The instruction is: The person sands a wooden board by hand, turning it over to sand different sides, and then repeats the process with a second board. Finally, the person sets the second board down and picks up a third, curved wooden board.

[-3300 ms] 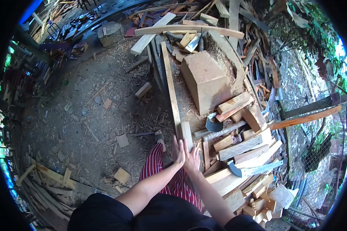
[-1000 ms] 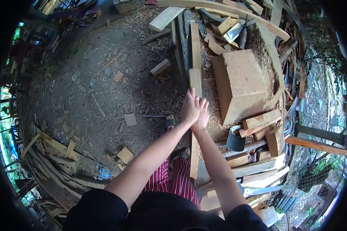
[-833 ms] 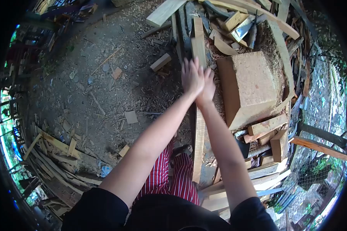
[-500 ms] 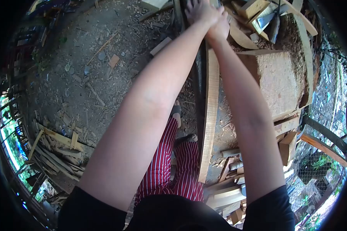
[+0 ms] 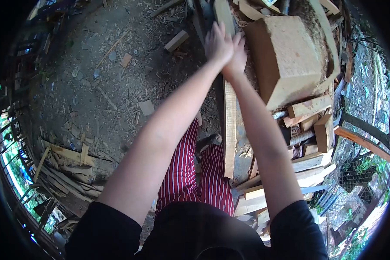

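Observation:
A long, narrow wooden plank [image 5: 230, 130] runs away from me, just right of my legs. My left hand [image 5: 219, 47] is on the plank's far part with its fingers stretched forward, a little blurred. Close against it on the right, my right hand [image 5: 237, 58] also rests over the plank. Its fingers point forward, and the left hand partly covers it. The hands touch or overlap at the thumbs. Whether anything thin lies under the palms is hidden. Both arms reach out straight. Right of my hands sits a large, rough-cut wooden block [image 5: 294, 50].
Several wood offcuts [image 5: 310, 106] are heaped beside and below the large block. Small blocks [image 5: 176, 41] and shavings litter the dirt floor [image 5: 95, 82] on the left. A pile of wood strips [image 5: 67, 173] lies at the lower left. Wire mesh [image 5: 355, 173] stands at the right.
My hands have come back along the plank toward my body, and my elbows are nearer. The view has tilted, so the block and the plank's near end appear higher.

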Motion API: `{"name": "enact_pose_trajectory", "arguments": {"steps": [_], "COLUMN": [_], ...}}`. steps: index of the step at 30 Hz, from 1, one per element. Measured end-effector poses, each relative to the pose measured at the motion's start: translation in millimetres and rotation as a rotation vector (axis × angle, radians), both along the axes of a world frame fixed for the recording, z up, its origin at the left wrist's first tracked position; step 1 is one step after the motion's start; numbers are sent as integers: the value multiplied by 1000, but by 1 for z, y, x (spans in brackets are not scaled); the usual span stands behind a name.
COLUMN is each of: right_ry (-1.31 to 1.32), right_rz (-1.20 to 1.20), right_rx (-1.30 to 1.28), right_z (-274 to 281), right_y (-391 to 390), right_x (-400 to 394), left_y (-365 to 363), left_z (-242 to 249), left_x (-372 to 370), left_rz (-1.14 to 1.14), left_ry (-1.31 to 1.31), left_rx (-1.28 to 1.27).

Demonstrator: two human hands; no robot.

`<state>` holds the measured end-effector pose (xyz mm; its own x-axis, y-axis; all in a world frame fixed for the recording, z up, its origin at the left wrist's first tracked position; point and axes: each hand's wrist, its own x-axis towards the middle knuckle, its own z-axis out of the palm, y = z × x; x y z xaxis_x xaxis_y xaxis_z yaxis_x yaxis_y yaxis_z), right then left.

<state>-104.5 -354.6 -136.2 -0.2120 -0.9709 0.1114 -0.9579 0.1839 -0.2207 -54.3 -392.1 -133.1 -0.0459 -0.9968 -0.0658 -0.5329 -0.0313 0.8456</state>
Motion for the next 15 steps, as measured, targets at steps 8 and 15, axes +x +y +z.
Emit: {"name": "enact_pose_trajectory", "arguments": {"steps": [8,15], "right_ry": [7,88], "right_rz": [12,34], "right_rx": [170,181], "right_z": [9,11], "right_y": [233,385], "right_x": [24,46], "left_y": [239,404], "left_z": [-11,-15], "left_x": [27,50], "left_rz": [-73,-52], "left_ry": [-10,-51], "left_rx": [7,153]}}
